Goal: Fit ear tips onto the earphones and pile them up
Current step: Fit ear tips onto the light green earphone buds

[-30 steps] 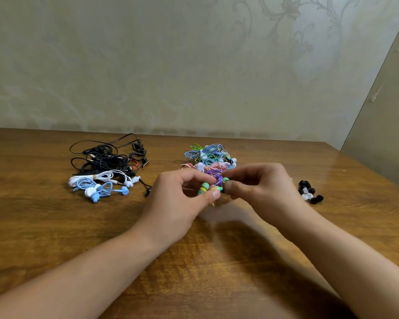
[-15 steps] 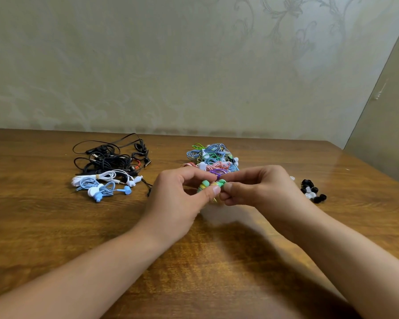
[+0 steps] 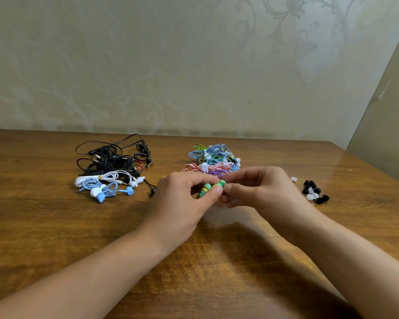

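My left hand (image 3: 184,201) pinches a pair of green and yellow earbuds (image 3: 209,188) above the middle of the wooden table (image 3: 55,226). My right hand (image 3: 260,192) meets it from the right, its fingertips pinched at the tip of one green earbud; whatever it holds there is hidden. Behind the hands lies a pile of coloured earphones (image 3: 213,161). To the left sits a pile of black, white and blue earphones (image 3: 111,171). A small heap of black and clear ear tips (image 3: 314,192) lies to the right of my right hand.
One loose clear ear tip (image 3: 293,179) lies between my right hand and the heap. A papered wall (image 3: 194,65) stands behind the table, and a second wall closes the right side. The table's right edge runs close past the ear tips.
Both hands have stayed together on the green earbuds. The right hand's fingertips have closed in on the earbud's tip. The piles have not moved.
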